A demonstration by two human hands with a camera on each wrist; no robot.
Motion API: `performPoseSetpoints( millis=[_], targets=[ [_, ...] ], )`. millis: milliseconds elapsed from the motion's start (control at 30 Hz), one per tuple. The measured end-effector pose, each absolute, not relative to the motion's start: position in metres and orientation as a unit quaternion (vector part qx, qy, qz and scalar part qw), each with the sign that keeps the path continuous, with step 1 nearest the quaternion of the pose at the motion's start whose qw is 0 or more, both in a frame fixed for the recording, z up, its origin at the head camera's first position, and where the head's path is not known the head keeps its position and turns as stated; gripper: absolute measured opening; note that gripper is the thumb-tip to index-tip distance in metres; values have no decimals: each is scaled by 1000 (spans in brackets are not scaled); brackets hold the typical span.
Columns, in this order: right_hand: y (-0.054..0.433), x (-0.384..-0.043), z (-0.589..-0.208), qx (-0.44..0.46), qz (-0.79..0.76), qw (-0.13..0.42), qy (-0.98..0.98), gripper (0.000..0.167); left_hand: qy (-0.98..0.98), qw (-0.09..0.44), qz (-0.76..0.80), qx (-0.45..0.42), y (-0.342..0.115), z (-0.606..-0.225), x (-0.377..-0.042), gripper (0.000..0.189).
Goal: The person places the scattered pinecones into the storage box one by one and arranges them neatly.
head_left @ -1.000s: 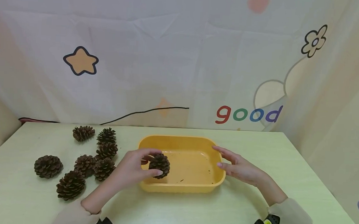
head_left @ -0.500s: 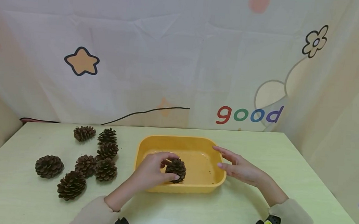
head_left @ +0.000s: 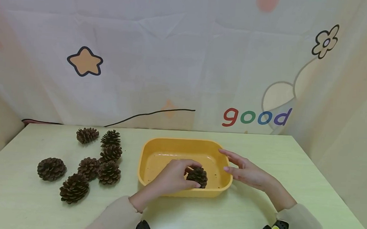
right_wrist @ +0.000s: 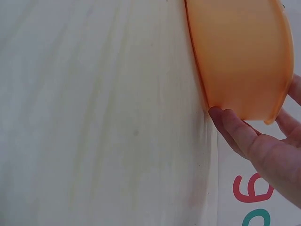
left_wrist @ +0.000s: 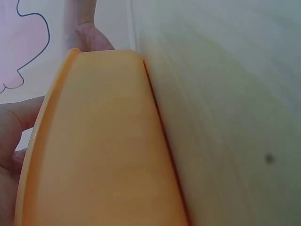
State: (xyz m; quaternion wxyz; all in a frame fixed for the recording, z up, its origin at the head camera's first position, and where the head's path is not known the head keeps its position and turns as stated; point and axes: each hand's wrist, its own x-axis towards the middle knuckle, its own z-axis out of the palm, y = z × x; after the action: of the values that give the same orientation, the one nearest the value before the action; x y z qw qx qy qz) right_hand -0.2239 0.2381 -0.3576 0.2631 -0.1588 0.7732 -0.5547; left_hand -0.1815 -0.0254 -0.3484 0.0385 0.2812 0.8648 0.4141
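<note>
A brown pine cone (head_left: 197, 177) is held between the thumb and fingers of my left hand (head_left: 177, 177), low inside the right half of a yellow plastic tub (head_left: 181, 142). The tub's front wall hides part of the cone's lower side in the head view, and its outer wall hides the cone in the left wrist view. At the tub's right end, my right hand (head_left: 249, 173) holds the rim. The right wrist view shows fingers (right_wrist: 240, 132) against the outside of the tub's end wall, with the thumb side up at the rim.
Several more pine cones lie on the left of the pale table (head_left: 180, 219), among them a large one (head_left: 74, 188) in front and one (head_left: 52, 169) at far left. A printed curtain (head_left: 161, 67) hangs behind the table.
My left hand has carried the pine cone rightward across the tub and lowered it slightly toward the front right. My right hand stays at the tub's right end.
</note>
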Motion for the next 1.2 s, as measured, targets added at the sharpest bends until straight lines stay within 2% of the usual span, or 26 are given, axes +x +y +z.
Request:
performPoseSetpoints(
  millis=[567,1200],
  targets=[
    [239,-224,-358,-170,-564,264,764,67,873,62,373,308,5,-351,-196,41],
    [240,-225,-358,-175,-564,271,760,68,890,95,342,286,29,-351,-202,40]
  ],
)
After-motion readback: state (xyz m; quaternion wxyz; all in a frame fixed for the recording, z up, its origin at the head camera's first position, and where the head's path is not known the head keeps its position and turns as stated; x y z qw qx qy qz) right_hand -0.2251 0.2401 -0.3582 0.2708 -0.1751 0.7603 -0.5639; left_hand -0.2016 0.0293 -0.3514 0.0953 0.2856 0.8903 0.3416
